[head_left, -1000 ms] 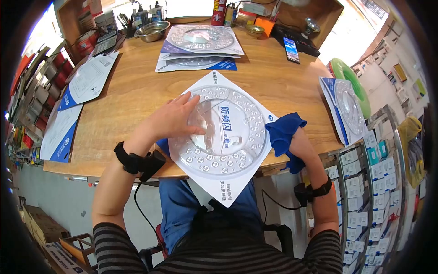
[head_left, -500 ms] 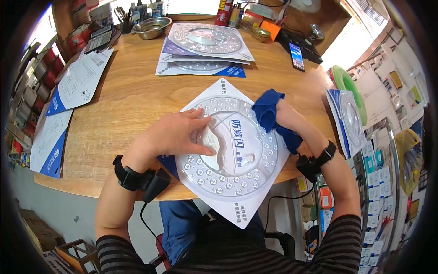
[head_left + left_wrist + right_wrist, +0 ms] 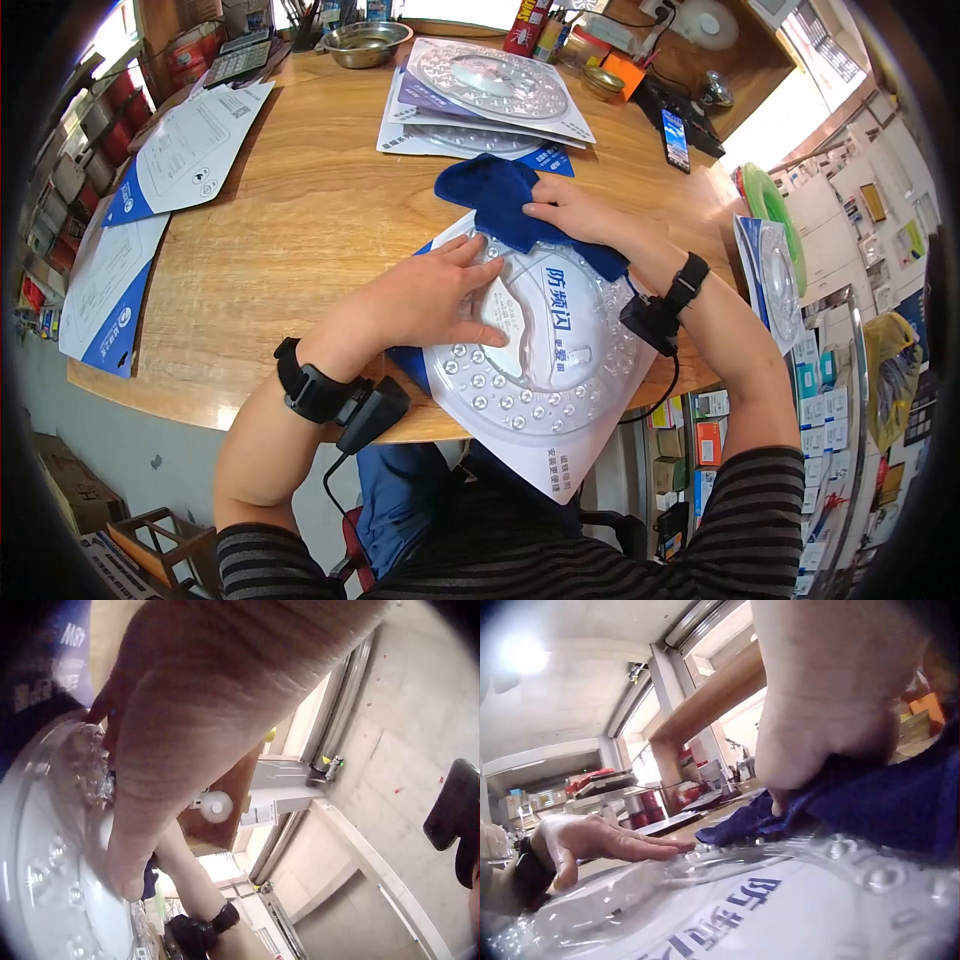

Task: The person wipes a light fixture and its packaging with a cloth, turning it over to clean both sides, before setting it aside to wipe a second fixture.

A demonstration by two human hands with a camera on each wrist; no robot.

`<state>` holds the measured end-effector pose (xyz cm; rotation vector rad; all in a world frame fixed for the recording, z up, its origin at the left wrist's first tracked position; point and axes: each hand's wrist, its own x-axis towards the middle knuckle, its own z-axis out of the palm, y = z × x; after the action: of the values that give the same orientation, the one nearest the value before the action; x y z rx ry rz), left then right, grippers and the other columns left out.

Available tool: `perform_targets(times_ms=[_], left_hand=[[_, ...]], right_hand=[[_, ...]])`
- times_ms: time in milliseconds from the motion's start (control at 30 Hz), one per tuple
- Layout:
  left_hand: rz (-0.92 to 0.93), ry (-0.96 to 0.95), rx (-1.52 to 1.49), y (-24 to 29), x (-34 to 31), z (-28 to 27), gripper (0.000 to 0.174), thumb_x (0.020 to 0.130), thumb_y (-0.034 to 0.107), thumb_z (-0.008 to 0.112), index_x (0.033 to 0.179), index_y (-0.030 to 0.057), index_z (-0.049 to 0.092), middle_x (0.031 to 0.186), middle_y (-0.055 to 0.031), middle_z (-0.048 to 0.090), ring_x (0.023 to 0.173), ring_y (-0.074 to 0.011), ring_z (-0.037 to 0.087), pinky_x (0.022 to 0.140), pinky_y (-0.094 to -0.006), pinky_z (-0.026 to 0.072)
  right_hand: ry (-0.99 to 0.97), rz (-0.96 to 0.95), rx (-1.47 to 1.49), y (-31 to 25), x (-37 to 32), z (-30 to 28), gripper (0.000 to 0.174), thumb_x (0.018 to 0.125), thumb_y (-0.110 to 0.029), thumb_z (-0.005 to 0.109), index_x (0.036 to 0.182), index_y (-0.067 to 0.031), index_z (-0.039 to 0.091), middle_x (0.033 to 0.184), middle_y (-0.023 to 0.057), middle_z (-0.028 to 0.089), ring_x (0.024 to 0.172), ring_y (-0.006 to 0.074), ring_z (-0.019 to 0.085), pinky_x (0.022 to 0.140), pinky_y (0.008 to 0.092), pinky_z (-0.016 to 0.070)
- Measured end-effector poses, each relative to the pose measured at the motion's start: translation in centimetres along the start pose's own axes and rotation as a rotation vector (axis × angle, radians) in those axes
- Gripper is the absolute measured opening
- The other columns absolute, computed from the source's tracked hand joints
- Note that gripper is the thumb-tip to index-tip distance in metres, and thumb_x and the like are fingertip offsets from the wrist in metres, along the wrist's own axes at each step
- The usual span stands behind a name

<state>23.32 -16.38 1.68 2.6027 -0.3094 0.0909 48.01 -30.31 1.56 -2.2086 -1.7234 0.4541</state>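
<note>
A square LED ceiling-light panel in a clear blister pack [image 3: 590, 345] on a printed white card lies at the front edge of the table, one corner jutting over it. My left hand [image 3: 420, 295] rests on the pack's left side, fingers spread over the clear plastic and thumb near the white piece inside. A dark blue cloth [image 3: 490, 190] covers the pack's far corner and spills beyond it. My right hand [image 3: 580, 212] holds this cloth against the plastic. In the right wrist view the cloth [image 3: 900, 802] bunches under the fingers, right at the domed rim.
More blister packs [image 3: 490, 85] are stacked at the back. Printed cards [image 3: 190, 150] lie at the left, and another pack [image 3: 770, 270] sits at the right edge near a green coil [image 3: 775, 215]. A metal bowl [image 3: 365, 45] and a phone [image 3: 675, 140] stand farther back.
My right hand has carried the cloth from the pack's right corner up along its edge to the far corner. My left hand stays on the pack's left side.
</note>
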Motion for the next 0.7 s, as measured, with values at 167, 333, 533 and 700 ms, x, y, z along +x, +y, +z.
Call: perform_targets(times_ms=[167,333,533,700], left_hand=[[-0.027,-0.015,-0.015,-0.1,0.1,0.1,0.087,0.075,0.057,0.07,0.136,0.0008,0.046,0.143,-0.031,0.034,0.133,-0.0408,0.037,0.109,-0.0382,0.0337],[-0.079,-0.039,-0.022,0.5,0.0,-0.3,0.085,0.075,0.055,0.071,0.137,0.003,0.046,0.145,-0.0286,0.034,0.134,-0.0402,0.036,0.109,-0.0379,0.0331],[-0.094,-0.045,0.002,0.7,0.0,-0.2,0.084,0.075,0.056,0.07,0.138,0.0049,0.046,0.144,-0.0289,0.035,0.134,-0.0394,0.035,0.109,-0.0387,0.0336],[-0.065,-0.029,0.009,0.7,-0.1,-0.3,0.083,0.075,0.056,0.069,0.137,0.0046,0.046,0.142,-0.0308,0.037,0.134,-0.0396,0.036,0.108,-0.0392,0.0355]], right_hand=[[0.171,0.076,0.055,2.4,-5.2,-0.2,0.028,0.091,-0.024,0.06,0.085,0.0031,0.059,0.095,0.0172,0.055,0.094,0.032,0.053,0.086,0.0375,0.0418],[0.261,0.12,-0.032,3.1,-14.0,1.0,0.022,0.09,-0.017,0.059,0.086,0.0039,0.056,0.095,0.0192,0.053,0.093,0.0359,0.052,0.084,0.0385,0.0433],[0.336,0.223,-0.206,1.0,-19.2,1.6,0.017,0.091,-0.013,0.055,0.085,0.0031,0.054,0.099,0.0193,0.053,0.094,0.0379,0.054,0.079,0.0404,0.0456],[0.189,0.212,-0.151,2.0,-14.1,0.0,0.015,0.09,-0.011,0.054,0.092,0.0038,0.055,0.097,0.018,0.053,0.095,0.0344,0.053,0.085,0.038,0.0434]])
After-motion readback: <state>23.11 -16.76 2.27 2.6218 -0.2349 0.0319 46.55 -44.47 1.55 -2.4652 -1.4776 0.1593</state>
